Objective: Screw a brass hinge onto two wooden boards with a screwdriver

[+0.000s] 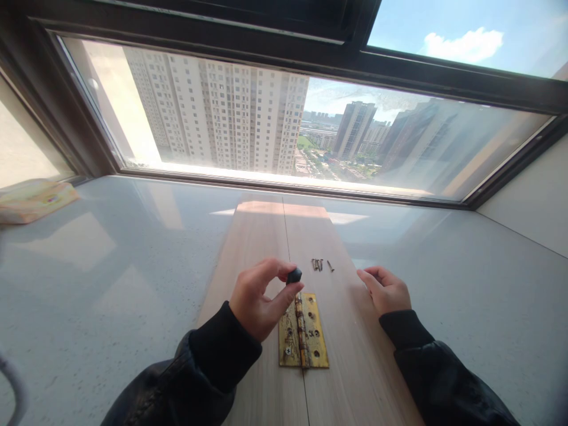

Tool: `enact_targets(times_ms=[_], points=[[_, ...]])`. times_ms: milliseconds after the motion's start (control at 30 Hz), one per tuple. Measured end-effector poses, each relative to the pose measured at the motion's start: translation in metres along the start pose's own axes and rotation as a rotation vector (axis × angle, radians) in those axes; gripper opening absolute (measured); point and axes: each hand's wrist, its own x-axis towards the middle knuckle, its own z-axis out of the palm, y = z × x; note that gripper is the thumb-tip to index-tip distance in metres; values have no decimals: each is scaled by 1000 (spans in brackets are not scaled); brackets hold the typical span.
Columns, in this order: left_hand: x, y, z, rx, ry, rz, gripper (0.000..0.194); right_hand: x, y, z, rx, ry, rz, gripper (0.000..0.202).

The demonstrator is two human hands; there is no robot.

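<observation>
My left hand (pixel 261 299) is over the upper left of a worn brass hinge (pixel 322 337), pinching a small black piece with a faceted end (pixel 294 276) between thumb and forefinger. Whether that piece extends further down is hidden. The hinge lies open across the seam of two pale wooden boards (pixel 257 236), and a cross-head screw (pixel 288 351) sits in the lower hole of its left leaf. Beside the right board's edge is my right hand (pixel 388 290), its fingers curled together; anything inside is hidden. Several loose screws (pixel 317 264) lie on the right board above the hinge.
The boards rest on a white speckled sill (pixel 155 266), their far ends near a dark window frame (pixel 266 180). A soft tissue pack (pixel 39 201) lies at the far left. A grey curved tube (pixel 15 384) shows at the lower left edge.
</observation>
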Motion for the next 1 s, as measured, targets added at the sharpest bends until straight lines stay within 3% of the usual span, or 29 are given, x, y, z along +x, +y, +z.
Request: enact_targets(times_ms=[167,300,400,567,667,733,867,1000], points=[[-1,-3,2,14,-98,39,25,0,1,0,-4,5,5,32],[1,-2,-3,-167,-265,5,33,0,1,1,2,3,9,33],[3,-1,-8,-281,-313,-46,29,0,0,1,11,2,8,33],[5,-1,-8,-136,-142,-127,26,-1,-1,1,15,-1,4,33],[3,1,-3,0,-35,-89,24,-1,-2,0,6,-4,-4,32],[0,1,0,10,-30,-42,21,-1,-3,-1,-3,-9,-4,31],[-3,0,3,-173,-155,-55,19,-1,-3,-2,-9,-23,0,30],[-2,0,0,-252,-320,-54,30,-1,-1,-1,-4,-20,1,30]])
